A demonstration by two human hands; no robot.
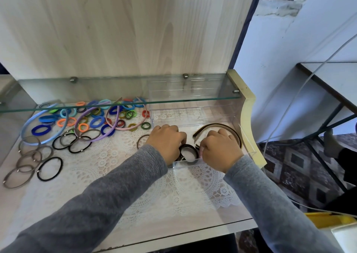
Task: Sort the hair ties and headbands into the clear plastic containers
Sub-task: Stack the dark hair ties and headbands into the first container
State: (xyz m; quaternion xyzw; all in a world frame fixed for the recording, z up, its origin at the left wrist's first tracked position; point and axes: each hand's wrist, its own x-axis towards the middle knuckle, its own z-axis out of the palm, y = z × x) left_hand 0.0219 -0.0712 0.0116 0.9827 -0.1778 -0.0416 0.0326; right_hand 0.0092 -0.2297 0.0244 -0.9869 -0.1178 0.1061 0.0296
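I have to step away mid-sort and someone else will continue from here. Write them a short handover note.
Left hand: grips the black hair ties inside the front clear container.
Right hand: in the same container, fingers curled beside those ties. I cannot tell whether it holds anything.
Done: a brown headband and the black hair ties are in that container.
Left: the coloured hair ties, the thin loose ties and three pastel headbands lie on the lace mat, left of the container.
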